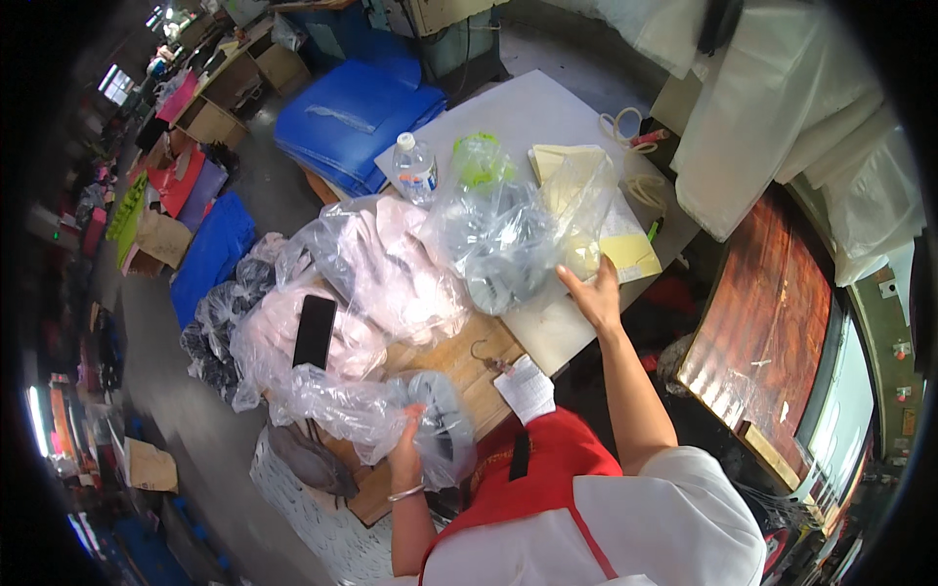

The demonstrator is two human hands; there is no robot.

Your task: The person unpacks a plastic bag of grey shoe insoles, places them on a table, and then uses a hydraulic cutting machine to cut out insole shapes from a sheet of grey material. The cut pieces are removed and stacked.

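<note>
My left hand (405,451), a bangle at its wrist, is closed on a clear plastic bag (342,408) at the table's near side. Grey round-edged pieces (442,415) show through the plastic beside it. My right hand (594,296) is at the near right edge of another clear bag (503,239) with grey pieces inside. Its thumb and fingers are spread apart at the plastic; whether it grips any is hard to see. Between the hands lie bags of pale pink soft pieces (391,259). A black phone (315,332) rests on one of them.
Behind the bags stand a water bottle (414,171) and a bright green item (481,161). Yellowish papers (625,256) lie on the white board (532,112). A hook with a paper tag (526,389) is near me. Blue sheets (342,122) are stacked far left; a reddish-brown wooden surface (757,322) stands right.
</note>
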